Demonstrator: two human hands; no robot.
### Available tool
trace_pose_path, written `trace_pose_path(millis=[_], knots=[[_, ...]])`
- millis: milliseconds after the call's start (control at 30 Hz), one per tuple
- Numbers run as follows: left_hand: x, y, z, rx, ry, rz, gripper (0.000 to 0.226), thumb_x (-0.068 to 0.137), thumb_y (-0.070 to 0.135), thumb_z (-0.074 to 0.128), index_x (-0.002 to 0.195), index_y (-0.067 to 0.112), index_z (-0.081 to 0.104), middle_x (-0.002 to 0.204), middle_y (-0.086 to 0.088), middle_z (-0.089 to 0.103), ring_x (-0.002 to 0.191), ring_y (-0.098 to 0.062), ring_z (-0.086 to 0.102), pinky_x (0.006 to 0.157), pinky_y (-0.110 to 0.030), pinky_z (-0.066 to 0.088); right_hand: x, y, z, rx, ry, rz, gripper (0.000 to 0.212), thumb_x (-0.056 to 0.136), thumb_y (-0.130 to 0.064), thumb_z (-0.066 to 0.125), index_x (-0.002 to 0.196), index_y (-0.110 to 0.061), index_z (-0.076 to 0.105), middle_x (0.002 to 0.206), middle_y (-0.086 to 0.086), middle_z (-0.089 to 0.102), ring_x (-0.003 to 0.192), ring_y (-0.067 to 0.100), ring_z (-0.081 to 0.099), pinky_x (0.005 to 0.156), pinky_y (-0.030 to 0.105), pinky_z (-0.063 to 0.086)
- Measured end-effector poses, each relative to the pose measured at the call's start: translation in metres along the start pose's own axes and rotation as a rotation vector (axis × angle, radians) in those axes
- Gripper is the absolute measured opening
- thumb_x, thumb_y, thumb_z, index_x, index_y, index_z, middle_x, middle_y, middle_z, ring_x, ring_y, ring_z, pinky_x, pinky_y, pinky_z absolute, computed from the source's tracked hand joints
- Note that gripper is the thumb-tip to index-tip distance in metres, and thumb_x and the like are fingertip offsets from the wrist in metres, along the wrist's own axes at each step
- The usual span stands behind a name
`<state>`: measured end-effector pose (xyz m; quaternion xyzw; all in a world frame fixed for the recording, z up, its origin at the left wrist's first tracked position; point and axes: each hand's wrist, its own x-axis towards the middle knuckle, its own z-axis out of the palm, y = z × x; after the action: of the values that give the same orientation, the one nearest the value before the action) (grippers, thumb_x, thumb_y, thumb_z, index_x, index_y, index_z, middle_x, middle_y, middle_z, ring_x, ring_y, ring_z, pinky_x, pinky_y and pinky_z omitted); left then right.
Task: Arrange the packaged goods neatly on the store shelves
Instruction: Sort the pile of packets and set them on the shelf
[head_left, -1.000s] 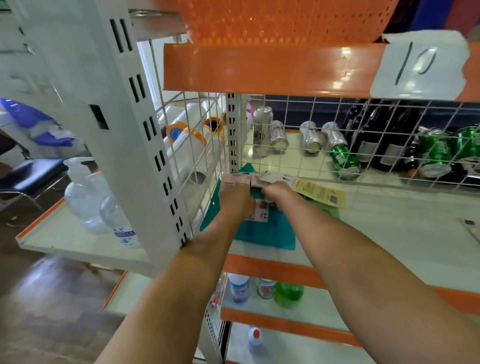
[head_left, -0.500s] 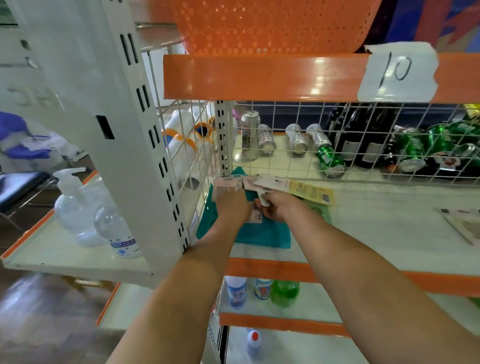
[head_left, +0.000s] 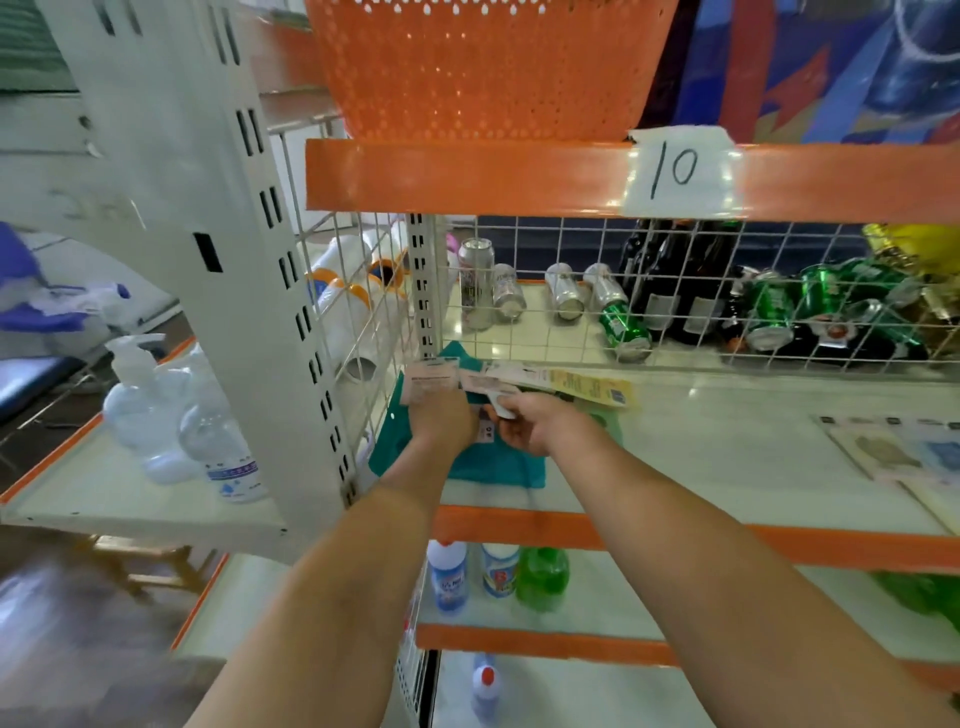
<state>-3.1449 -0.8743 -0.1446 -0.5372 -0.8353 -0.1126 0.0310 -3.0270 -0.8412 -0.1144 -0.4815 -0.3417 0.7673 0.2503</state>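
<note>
Several flat carded packs lie fanned at the left end of the middle shelf (head_left: 727, 467), on top of a teal pack (head_left: 483, 467). My left hand (head_left: 441, 421) grips a pink-and-white pack (head_left: 431, 379) by its near edge. Beside it, my right hand (head_left: 535, 426) pinches the white near end of a second pack (head_left: 501, 405). A yellow-labelled pack (head_left: 592, 387) sticks out to the right behind my right hand. The undersides of both hands are hidden.
A wire grid (head_left: 675, 291) backs the shelf, with cans (head_left: 566, 291) and dark bottles (head_left: 675, 280) behind it. An orange basket (head_left: 483, 62) sits above. Flat packs (head_left: 893, 452) lie at the right. Clear pump bottles (head_left: 150, 410) stand on the left shelf; bottles (head_left: 498, 571) stand below.
The view has shifted a little. Both hands stay on the fanned packs; my right hand has drawn slightly back towards me and now pinches a white pack end.
</note>
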Motion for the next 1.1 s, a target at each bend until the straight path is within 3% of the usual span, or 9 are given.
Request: trace_pose_path(millis=[67,300,433,567,633,733,900,1000,1100], knots=[[-0.01,0.007,-0.003,-0.029,-0.026,-0.047,0.038,0.097,0.028,0.047,0.132,0.011,0.047,0.133,-0.011,0.051,0.12,-0.027,0.051,0.094,-0.034,0.044,-0.005,0.005,-0.005,-0.029,0.003,0.013,0.008,0.099,-0.011,0.047,0.098,-0.007,0.054,0.072,0.007,0.059,0.046,0.01,0.057,0.031,0.014,0.04],[-0.051,0.019,-0.009,-0.079,-0.15,-0.117,0.046,0.095,0.027,0.046,0.139,0.018,0.038,0.136,-0.009,0.048,0.123,-0.032,0.047,0.097,-0.043,0.04,-0.036,0.024,-0.029,-0.027,-0.067,-0.001,0.014,0.1,-0.009,0.044,0.087,-0.006,0.049,0.041,0.003,0.06,0.031,0.008,0.055,0.032,0.012,0.04],[-0.078,0.02,-0.01,-0.041,-0.194,-0.128,0.05,0.093,0.027,0.051,0.14,0.017,0.036,0.129,-0.011,0.054,0.118,-0.031,0.051,0.092,-0.038,0.043,-0.05,0.038,-0.039,-0.079,-0.076,-0.001,0.011,0.1,-0.01,0.044,0.094,-0.005,0.051,0.07,0.006,0.058,0.058,0.011,0.054,0.036,0.016,0.044],[-0.097,0.023,-0.011,-0.054,-0.196,-0.103,0.034,0.092,0.027,0.048,0.121,0.013,0.054,0.125,-0.012,0.057,0.112,-0.032,0.054,0.087,-0.037,0.045,-0.063,0.051,-0.053,-0.121,-0.078,-0.032,0.019,0.101,-0.007,0.04,0.085,-0.004,0.05,0.077,0.007,0.052,0.059,0.013,0.055,0.034,0.014,0.042],[-0.103,0.028,-0.015,-0.039,-0.208,-0.072,0.031,0.094,0.027,0.044,0.118,0.011,0.055,0.123,-0.012,0.057,0.112,-0.032,0.053,0.086,-0.037,0.044,-0.067,0.056,-0.061,-0.124,-0.066,-0.049,0.014,0.101,-0.006,0.04,0.107,-0.001,0.052,0.086,0.011,0.058,0.06,0.015,0.056,0.033,0.014,0.043],[-0.108,0.042,-0.02,-0.036,-0.183,-0.012,0.03,0.096,0.027,0.042,0.117,0.01,0.053,0.122,-0.013,0.055,0.111,-0.03,0.052,0.086,-0.038,0.043,-0.073,0.058,-0.075,-0.115,-0.035,-0.096,0.037,0.1,-0.005,0.04,0.135,0.005,0.039,0.114,0.021,0.06,0.067,0.017,0.052,0.034,0.015,0.045],[-0.106,0.076,-0.023,-0.102,-0.11,0.126,0.035,0.095,0.026,0.044,0.126,0.01,0.049,0.124,-0.014,0.051,0.113,-0.032,0.049,0.087,-0.04,0.043,-0.086,0.049,-0.104,0.0,0.018,-0.124,0.023,0.099,-0.004,0.043,0.122,-0.002,0.047,0.083,0.011,0.057,0.068,0.018,0.054,0.038,0.018,0.049],[-0.097,0.098,-0.023,-0.084,-0.102,0.212,0.035,0.096,0.026,0.043,0.127,0.01,0.048,0.123,-0.014,0.053,0.114,-0.032,0.049,0.088,-0.039,0.042,-0.089,0.038,-0.126,0.03,0.074,-0.149,0.009,0.099,-0.005,0.045,0.093,-0.005,0.052,0.079,0.009,0.056,0.067,0.016,0.054,0.04,0.019,0.049],[-0.083,0.121,-0.021,-0.102,-0.143,0.283,0.036,0.094,0.025,0.043,0.127,0.011,0.048,0.125,-0.013,0.053,0.115,-0.032,0.049,0.089,-0.041,0.043,-0.091,0.026,-0.15,0.065,0.135,-0.177,0.011,0.098,-0.006,0.046,0.088,-0.008,0.051,0.082,0.008,0.058,0.068,0.016,0.055,0.044,0.02,0.051]])
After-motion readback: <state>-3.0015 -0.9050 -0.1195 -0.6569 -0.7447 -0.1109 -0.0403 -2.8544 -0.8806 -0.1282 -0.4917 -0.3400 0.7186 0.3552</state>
